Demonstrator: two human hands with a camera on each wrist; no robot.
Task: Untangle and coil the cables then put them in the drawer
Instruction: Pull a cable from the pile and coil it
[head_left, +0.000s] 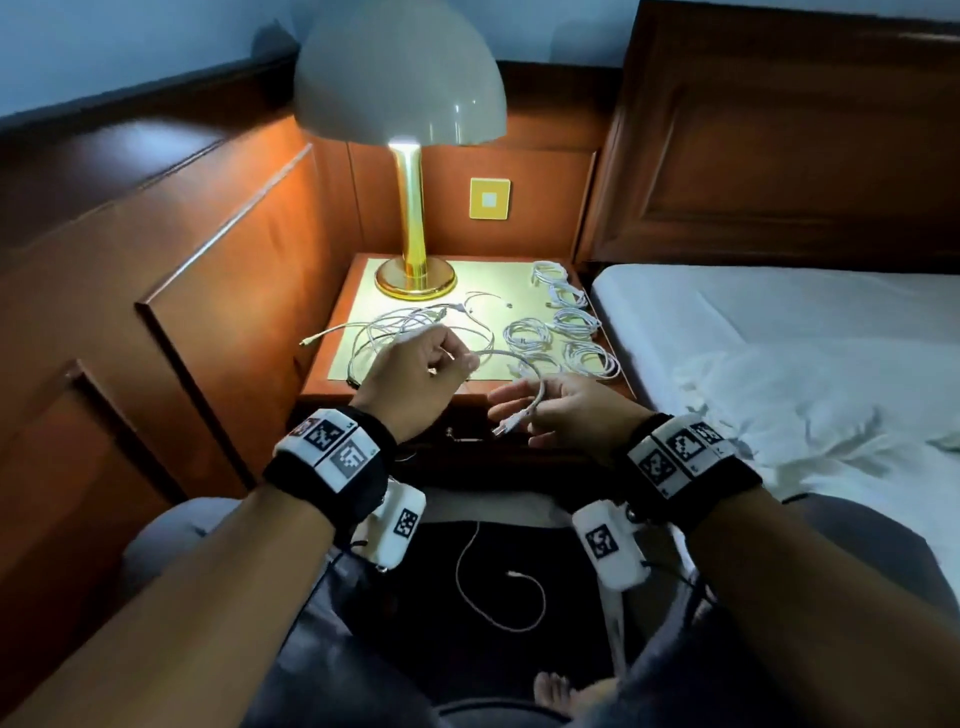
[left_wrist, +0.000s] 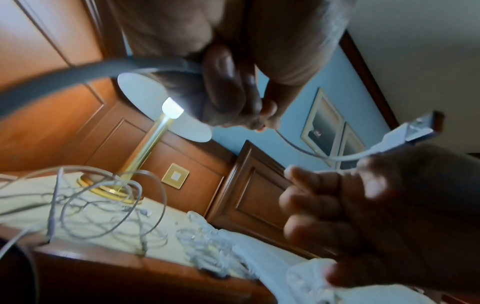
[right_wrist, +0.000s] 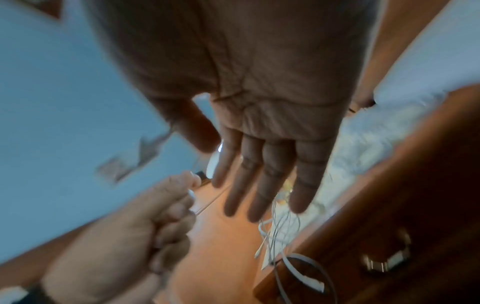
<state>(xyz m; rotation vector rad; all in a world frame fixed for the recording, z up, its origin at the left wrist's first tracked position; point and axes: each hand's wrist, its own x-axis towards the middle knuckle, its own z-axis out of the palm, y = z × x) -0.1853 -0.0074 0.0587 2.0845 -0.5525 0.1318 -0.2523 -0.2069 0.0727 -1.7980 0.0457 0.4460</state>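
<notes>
A white cable (head_left: 514, 358) arcs between my hands, just in front of the nightstand (head_left: 332, 387). My left hand (head_left: 421, 364) grips it in curled fingers (left_wrist: 228, 82) above the tangled white cables (head_left: 395, 332). My right hand (head_left: 561, 410) keeps its fingers (right_wrist: 272, 174) straight. The cable's end runs across that hand by the thumb, and its USB plug (head_left: 506, 427) sticks out toward me. Several coiled cables (head_left: 530, 335) lie on the nightstand's right side. The drawer front with its metal handle (right_wrist: 387, 261) sits below the top and looks closed.
A lit lamp (head_left: 415, 208) with a gold base stands at the back of the nightstand. The bed (head_left: 779, 364) with white sheets borders it on the right, wood panelling on the left. Another white cable (head_left: 498, 597) lies low between my knees.
</notes>
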